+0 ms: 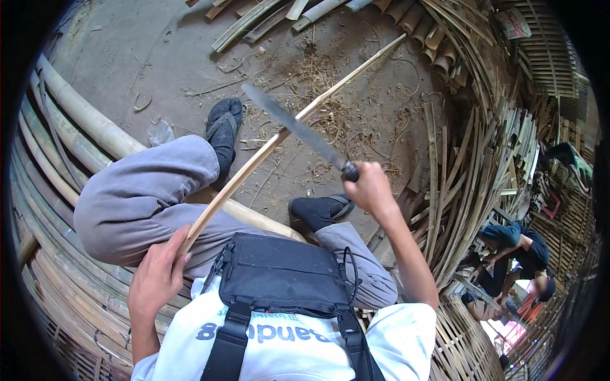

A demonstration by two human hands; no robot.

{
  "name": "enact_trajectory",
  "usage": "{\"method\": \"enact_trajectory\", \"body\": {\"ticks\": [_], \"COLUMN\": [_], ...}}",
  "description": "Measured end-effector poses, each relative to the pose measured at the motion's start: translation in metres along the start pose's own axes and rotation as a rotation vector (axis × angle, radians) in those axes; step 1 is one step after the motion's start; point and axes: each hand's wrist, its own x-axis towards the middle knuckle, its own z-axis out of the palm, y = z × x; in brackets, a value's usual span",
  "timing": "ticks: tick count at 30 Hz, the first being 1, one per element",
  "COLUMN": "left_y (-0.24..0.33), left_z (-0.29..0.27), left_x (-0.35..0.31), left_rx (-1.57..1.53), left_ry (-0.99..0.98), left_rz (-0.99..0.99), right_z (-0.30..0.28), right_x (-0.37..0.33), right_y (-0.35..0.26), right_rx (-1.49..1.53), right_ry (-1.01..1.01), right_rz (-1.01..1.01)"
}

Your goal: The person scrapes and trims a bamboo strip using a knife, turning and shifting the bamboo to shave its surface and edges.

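A long, narrow bamboo strip (246, 170) slants from my lap toward the far right. Its near end is in my left hand (157, 272), with the fingers closed round it beside my left thigh. My right hand (372, 188) is wrapped round the dark handle of a large knife (293, 125). The long grey blade points to the far left and crosses the strip around its middle, seemingly touching it. The strip's far end reaches toward the stacked bamboo at the back.
Bamboo poles (89, 127) lie at the left, under and beside my legs. Shavings (343, 127) litter the ground ahead. Split bamboo (467, 184) is heaped along the right, with more pieces (260, 22) at the back. Another person (524, 251) bends over at the far right.
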Motion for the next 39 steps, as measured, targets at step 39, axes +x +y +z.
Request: {"method": "enact_trajectory", "body": {"ticks": [39], "left_y": [-0.031], "left_z": [-0.024], "left_x": [0.006], "left_rx": [-0.713], "left_ry": [-0.518], "left_rz": [-0.246], "right_z": [0.041], "right_x": [0.049], "right_y": [0.078], "right_rx": [0.279], "right_ry": [0.281], "right_rz": [0.123]}}
